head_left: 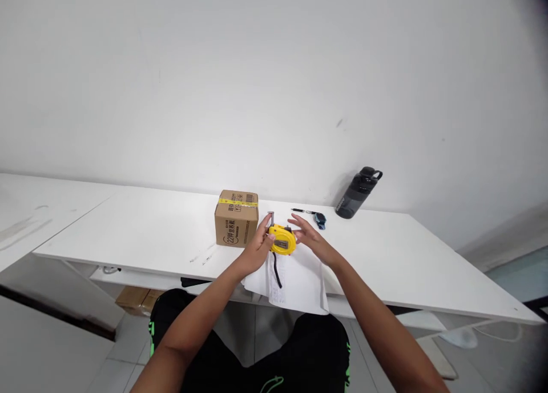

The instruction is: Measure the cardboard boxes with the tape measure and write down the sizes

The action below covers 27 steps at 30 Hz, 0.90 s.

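A yellow tape measure (282, 240) is held above some white papers, with a short metal end sticking up at its top left and a black strap hanging below. My left hand (257, 247) is closed around its left side, thumb across the front. Close by its right side is my right hand (311, 237), fingers apart; whether the lower fingers touch the case I cannot tell. A cardboard box (237, 219) with yellow tape across its top stands just left of my left hand. The white papers (299, 279) lie under the tape measure and overhang the table's front edge.
Behind my right hand lie a black pen (303, 211) and a dark blue watch-like item (319, 220). A dark bottle (358, 193) leans toward the wall at the back right. Brown boxes (133, 299) sit below the white table (149, 227) at left.
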### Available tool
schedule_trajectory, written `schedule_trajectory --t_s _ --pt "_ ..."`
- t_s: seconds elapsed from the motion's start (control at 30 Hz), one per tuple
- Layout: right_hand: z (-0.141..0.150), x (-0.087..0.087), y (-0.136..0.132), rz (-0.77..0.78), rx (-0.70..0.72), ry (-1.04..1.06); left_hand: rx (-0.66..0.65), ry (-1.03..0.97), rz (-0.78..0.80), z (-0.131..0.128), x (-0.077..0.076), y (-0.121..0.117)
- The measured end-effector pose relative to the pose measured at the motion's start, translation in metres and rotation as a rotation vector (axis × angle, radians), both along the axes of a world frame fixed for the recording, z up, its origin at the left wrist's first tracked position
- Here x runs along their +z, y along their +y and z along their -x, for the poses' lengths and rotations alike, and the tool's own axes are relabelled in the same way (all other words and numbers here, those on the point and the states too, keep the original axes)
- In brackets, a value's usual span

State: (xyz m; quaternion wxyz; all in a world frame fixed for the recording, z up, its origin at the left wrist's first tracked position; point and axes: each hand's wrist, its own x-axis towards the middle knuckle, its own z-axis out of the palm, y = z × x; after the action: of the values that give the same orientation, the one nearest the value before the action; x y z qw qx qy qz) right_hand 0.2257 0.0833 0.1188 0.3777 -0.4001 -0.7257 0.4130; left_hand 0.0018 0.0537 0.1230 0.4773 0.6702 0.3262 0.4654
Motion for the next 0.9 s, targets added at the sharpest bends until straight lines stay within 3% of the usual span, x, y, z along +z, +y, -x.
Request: schedule_trajectory --t_s 0.07,0.23,0.33,0.47,0.57,0.73,0.9 --pt "0.022 0.013 -0.027 0.101 0.149 0.246 0.032 -0.023 -0.051 0.001 0.019 -0.01" --pt "0.07 0.041 -0.073 0.11 -0.139 0.617 0.156 0.249 -0.334 0.028 0.062 -0.023" --pt "0.072 0.059 -0.085 0.172 -0.147 0.715 0.353 0.507 -0.482 0.066 0.076 -0.004" --pt "0.072 0.074 -0.092 0.237 -0.103 0.752 0.464 0.926 -0.431 0.117 0.069 0.033" --pt "0.084 0.072 -0.091 0.319 -0.068 0.738 0.576 0.915 -0.33 0.145 0.055 0.041" --pt "0.112 0.07 -0.068 0.233 -0.127 0.569 0.566 0.86 -0.364 0.178 0.047 0.01" --pt "0.155 0.099 -0.026 -0.124 -0.061 0.192 0.435 0.757 -0.471 0.179 0.043 -0.032"
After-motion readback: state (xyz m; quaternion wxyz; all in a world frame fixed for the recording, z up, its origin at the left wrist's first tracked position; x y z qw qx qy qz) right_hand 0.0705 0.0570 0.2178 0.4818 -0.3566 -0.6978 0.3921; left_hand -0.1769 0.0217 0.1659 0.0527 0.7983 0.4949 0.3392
